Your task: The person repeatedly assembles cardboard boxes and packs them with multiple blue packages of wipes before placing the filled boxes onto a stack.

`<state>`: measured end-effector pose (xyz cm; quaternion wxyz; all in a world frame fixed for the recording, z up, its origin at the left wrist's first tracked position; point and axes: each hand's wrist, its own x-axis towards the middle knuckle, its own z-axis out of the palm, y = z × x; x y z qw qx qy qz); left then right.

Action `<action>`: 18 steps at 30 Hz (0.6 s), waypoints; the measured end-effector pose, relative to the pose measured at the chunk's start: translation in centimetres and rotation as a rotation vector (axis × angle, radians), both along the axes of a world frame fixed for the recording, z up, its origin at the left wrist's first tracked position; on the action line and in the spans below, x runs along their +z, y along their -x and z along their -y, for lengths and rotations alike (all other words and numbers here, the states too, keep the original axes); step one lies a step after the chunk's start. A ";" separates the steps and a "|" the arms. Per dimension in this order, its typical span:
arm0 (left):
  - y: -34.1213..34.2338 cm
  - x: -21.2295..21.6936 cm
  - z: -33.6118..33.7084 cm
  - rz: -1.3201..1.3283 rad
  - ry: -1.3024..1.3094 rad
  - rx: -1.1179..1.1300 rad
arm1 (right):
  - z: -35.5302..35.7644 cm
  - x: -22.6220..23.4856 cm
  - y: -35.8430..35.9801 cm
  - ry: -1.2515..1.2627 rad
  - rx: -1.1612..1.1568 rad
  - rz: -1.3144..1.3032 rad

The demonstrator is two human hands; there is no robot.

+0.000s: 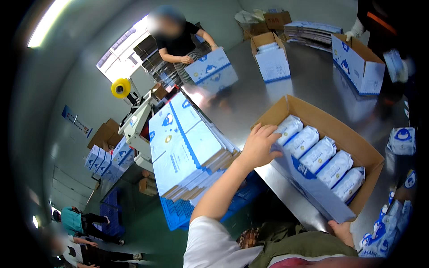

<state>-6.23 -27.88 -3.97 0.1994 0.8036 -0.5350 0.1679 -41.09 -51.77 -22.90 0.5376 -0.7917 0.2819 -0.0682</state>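
In front of me stands an open white-and-blue cardboard carton [308, 181] with a brown inside. A row of several white soft packs of wipes [317, 154] lies in it. My left hand [260, 145] is at the carton's left corner, fingers apart and slightly bent over the rim, beside the leftmost pack. My right hand [342, 232] grips the near right bottom corner of the carton; its fingers are partly hidden beneath it.
Flattened cartons [183, 143] are stacked on a blue plastic pallet [174, 214] at left. Loose packs [386, 228] lie at right. Across the metal table [250, 107], a co-worker [178, 40] handles a carton [209, 64]; another person's gloved hand [355, 30] touches a carton [357, 67].
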 end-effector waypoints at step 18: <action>-7.2 3.1 -32.9 -0.804 -0.102 1.683 | -0.3 -1.6 -27.0 0.926 0.624 0.241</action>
